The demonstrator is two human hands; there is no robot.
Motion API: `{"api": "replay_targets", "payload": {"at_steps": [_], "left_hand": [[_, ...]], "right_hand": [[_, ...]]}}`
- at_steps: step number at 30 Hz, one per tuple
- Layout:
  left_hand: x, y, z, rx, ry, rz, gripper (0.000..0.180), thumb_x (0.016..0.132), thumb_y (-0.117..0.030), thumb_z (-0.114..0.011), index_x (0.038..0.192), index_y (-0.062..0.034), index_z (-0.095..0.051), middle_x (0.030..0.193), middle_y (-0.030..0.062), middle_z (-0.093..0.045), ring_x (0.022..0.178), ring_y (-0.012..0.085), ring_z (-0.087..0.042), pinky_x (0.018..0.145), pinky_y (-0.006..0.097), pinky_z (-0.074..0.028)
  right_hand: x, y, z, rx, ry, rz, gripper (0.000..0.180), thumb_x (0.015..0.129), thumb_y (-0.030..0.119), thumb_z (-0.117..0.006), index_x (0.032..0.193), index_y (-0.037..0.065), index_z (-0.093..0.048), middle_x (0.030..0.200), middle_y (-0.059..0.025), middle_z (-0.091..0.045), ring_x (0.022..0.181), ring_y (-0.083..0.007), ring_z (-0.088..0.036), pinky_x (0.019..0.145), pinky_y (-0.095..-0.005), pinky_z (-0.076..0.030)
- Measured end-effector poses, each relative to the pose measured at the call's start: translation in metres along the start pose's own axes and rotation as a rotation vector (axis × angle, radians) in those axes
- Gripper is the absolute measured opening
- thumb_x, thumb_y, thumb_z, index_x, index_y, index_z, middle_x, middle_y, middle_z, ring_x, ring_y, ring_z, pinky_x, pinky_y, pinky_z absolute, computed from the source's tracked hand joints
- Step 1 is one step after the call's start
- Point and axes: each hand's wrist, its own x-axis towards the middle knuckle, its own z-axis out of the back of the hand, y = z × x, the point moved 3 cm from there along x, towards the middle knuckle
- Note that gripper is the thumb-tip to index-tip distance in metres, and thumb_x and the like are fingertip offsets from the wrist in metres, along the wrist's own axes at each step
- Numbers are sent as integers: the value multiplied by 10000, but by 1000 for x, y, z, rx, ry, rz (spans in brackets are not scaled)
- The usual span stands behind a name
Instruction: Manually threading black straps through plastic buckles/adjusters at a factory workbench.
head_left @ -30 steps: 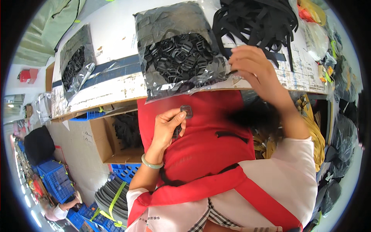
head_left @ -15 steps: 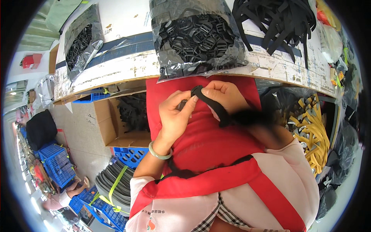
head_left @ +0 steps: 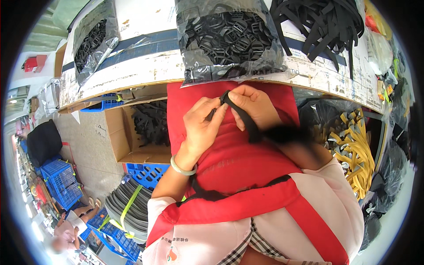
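In front of the red apron, both hands meet over a black webbing strap (head_left: 247,121). My right hand (head_left: 257,106) pinches the strap near its upper end, and the rest hangs down toward my right forearm, partly blurred. My left hand (head_left: 199,120) is closed, thumb against fingers, on a small black buckle (head_left: 224,96) at the strap's end. Fingers cover much of the buckle, so how the strap runs through it cannot be seen. Just beyond, on the table, lies an open clear bag of black buckles (head_left: 229,39).
A second bag of black parts (head_left: 90,46) lies at the table's left, black straps (head_left: 327,26) at its right. Below stand a cardboard box (head_left: 115,137) of black pieces, a coiled strap roll (head_left: 128,205) and yellow straps (head_left: 353,154). Another person (head_left: 66,232) sits at far left.
The strap's upper end is turned more upright between my fingers. My right fingers have shifted slightly on it, and the left hand stays close beside. At far left the other person's posture has changed.
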Motion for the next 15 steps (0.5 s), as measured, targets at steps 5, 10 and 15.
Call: {"api": "replay_targets", "payload": {"at_steps": [5, 10, 15], "left_hand": [[-6, 3, 0, 129, 27, -152, 162, 794, 38, -696, 955, 30, -676, 776, 79, -626, 669, 125, -585, 548, 254, -456], [-15, 26, 3, -776, -5, 636, 213, 937, -111, -579, 1098, 13, -641, 823, 80, -633, 607, 123, -561, 440, 213, -438], [-14, 33, -2, -1011, -20, 826, 172, 916, -125, -625, 980, 30, -662, 784, 89, -638, 561, 104, -553, 430, 216, -427]], "right_hand": [[8, 2, 8, -184, -13, 68, 295, 930, 263, -614, 1087, 14, -583, 696, -42, -588, 487, -89, -536, 426, -218, -442], [15, -3, 11, -211, 35, -68, 219, 922, 197, -626, 1042, 13, -619, 757, -24, -604, 612, -89, -582, 564, -205, -481], [-1, 6, -5, -845, 19, 753, 69, 882, 60, -649, 929, 10, -640, 867, -37, -630, 782, -90, -590, 733, -229, -466]]}}
